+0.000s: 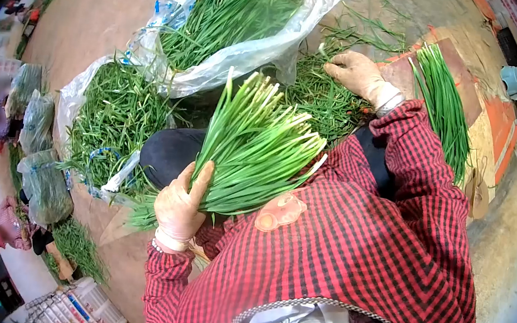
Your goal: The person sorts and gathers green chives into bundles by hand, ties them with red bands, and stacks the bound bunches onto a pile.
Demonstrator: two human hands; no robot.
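Observation:
My gloved left hand (180, 207) is closed around the lower leaves of a fanned bunch of garlic chives (253, 154), whose pale stem ends point up and to the right. The bunch lies over my lap. Away to the upper right, my gloved right hand (356, 73) hovers over a heap of loose chive trimmings (323, 105). Its fingers are bent and pressed together; whatever they pinch, if anything, is too small to name. Beside my right forearm, a neat bundle of chives (443, 107) rests on a brown board (470, 97).
A clear plastic bag (285, 45) full of chives (241, 14) lies open ahead. Left of my knee, another bag holds short green trimmings (115, 121). Tied plastic bags (45, 190), a white crate (79, 307) and other people (12, 222) are farther left. Loose leaves (372, 27) litter the floor.

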